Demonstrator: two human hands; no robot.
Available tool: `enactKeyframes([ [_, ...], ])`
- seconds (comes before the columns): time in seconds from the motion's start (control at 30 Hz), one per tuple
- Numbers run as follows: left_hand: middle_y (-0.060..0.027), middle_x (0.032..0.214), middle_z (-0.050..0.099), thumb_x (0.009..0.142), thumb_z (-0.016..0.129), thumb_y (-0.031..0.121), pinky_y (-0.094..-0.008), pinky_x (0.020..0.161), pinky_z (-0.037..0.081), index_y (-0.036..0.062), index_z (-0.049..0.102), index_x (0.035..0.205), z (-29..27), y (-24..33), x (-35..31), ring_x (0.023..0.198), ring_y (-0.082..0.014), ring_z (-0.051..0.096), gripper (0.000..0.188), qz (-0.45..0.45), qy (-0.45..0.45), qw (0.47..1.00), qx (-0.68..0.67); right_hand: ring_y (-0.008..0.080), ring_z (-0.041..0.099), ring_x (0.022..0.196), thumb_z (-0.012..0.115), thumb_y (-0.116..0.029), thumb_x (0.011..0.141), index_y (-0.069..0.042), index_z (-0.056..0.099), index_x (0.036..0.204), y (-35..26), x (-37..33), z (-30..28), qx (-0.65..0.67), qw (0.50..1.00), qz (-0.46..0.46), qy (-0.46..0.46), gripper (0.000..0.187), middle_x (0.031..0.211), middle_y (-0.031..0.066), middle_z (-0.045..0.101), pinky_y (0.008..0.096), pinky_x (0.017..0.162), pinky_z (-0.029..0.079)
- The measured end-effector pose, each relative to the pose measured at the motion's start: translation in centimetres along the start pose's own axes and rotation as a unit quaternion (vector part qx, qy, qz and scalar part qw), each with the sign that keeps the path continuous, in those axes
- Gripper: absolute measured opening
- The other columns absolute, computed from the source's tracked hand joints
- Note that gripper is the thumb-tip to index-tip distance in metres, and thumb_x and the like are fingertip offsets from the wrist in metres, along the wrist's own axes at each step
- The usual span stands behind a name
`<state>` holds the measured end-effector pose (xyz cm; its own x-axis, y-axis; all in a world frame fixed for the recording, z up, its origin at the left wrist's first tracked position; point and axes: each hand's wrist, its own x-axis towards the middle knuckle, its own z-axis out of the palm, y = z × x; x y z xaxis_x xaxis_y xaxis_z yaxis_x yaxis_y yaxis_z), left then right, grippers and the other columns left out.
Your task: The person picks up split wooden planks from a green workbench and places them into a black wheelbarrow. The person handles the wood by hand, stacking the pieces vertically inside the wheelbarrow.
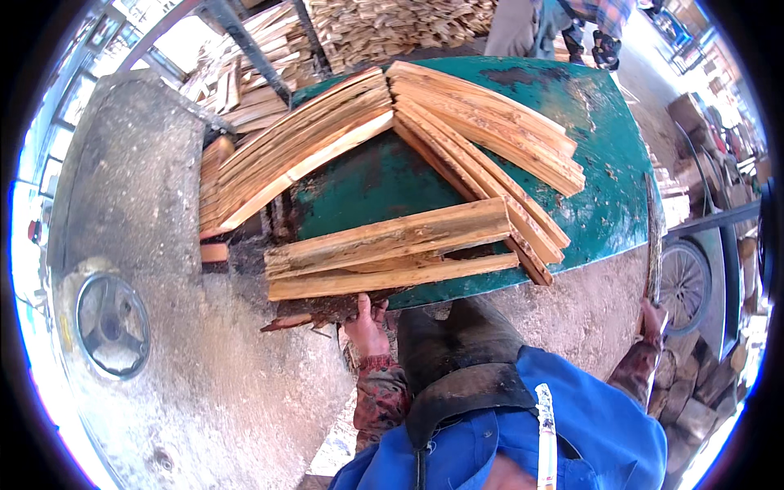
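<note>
My left hand [367, 331] is at the near edge of the green table [351, 184], its visible fingers apart, reaching up to the lower edge of a sawn board [392, 278]. A wider, rough-faced board [388, 237] lies just beyond that one. Beside the left hand, a strip of bark [287, 322] sticks out past the table's edge. Far out to the right, my right hand [653, 318] is closed around the lower end of a long, narrow wooden stick [652, 237], which stands along the table's right side.
Several boards [302, 151] lie stacked at left, others [486, 122] at right, and narrow pieces [482, 184] slant between. A grey metal surface [131, 180] with a round fitting [113, 325] is at left. Behind are piled wood [392, 33] and a person [555, 28]; a spoked wheel [684, 278] stands right.
</note>
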<state>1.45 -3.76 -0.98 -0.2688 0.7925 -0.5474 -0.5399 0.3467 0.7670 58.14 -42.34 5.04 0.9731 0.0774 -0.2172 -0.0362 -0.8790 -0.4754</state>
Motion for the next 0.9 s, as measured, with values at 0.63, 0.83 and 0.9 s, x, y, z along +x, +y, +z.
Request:
enactKeyframes([
  [0.63,-0.0076,0.095,0.061,0.091,0.071,0.021,-0.0439,0.078,0.062,-0.0023,0.054,0.111,-5.6,-0.8,1.4,0.079,-0.0211,0.065,0.035,-0.040,-0.077,0.991,-0.098,0.0370,0.048,0.118,0.083,-0.024,0.060,-0.002,0.058,0.121,-32.2,-28.6,18.0,-0.067,0.666,-0.701,-0.245,0.070,0.124,0.0173,0.050,0.0455,0.101,0.042],
  [0.83,-0.0091,0.094,0.062,0.092,0.071,0.019,-0.0400,0.075,0.063,-0.0063,0.057,0.110,-3.8,1.7,-0.1,0.077,-0.0211,0.067,0.034,-0.004,-0.044,0.997,-0.070,0.0372,0.042,0.124,0.084,-0.032,0.061,-0.003,0.057,0.125,-33.6,-29.8,20.8,-0.170,0.621,-0.719,-0.263,0.076,0.124,0.0161,0.048,0.0493,0.106,0.035],
  [0.9,-0.0100,0.096,0.063,0.091,0.071,0.019,-0.0386,0.073,0.063,-0.0067,0.058,0.111,-4.0,1.4,0.0,0.079,-0.0212,0.067,0.035,0.000,-0.039,0.997,-0.064,0.0371,0.042,0.125,0.085,-0.035,0.061,-0.004,0.057,0.126,-34.3,-30.1,20.9,-0.165,0.592,-0.737,-0.282,0.077,0.125,0.0163,0.048,0.0506,0.107,0.033],
])
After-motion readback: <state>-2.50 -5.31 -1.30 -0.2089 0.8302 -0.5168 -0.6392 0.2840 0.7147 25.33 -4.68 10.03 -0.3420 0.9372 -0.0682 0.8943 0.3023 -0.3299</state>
